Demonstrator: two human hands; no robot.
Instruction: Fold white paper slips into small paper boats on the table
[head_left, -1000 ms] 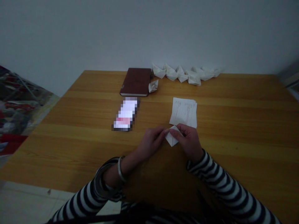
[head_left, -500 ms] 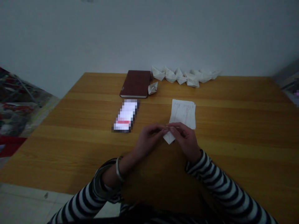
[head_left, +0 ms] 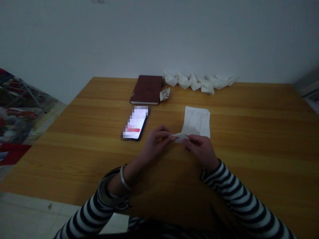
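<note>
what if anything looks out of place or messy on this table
One paper boat sits apart from the row of paper boats at the back, close by the notebook. The paper stack is slightly uneven at its right edge. I see no spill.

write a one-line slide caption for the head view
Left hand and right hand hold a folded paper, with printed slips, a phone, a notebook and paper boats on the table.
</note>
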